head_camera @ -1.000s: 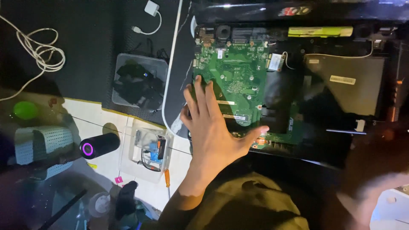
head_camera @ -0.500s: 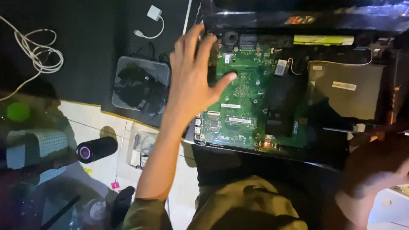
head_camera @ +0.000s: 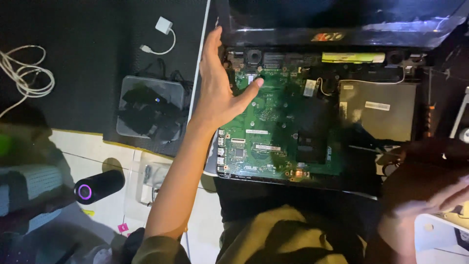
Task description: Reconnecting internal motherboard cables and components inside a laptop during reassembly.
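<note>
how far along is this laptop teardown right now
Done: the laptop lies opened, its green motherboard bare. In hand: the left hand is open at the board's top-left edge, thumb on it; the right hand, blurred, rests on something dark. Left: the board still sits in the case.

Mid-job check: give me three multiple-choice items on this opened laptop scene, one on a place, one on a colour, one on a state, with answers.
1. Where does the left hand rest?
A. on the top left corner of the green circuit board
B. on the white coiled cable
C. on the dark cylindrical speaker

2. What colour is the speaker's glowing ring?
A. green
B. purple
C. red

3. How is the left hand?
A. fisted
B. open, empty, thumb on the board
C. gripping a screwdriver

Answers: 1 A, its palm lies at the board's left edge; 2 B, the ring glows purple; 3 B, the fingers stretch out and hold nothing.
</note>
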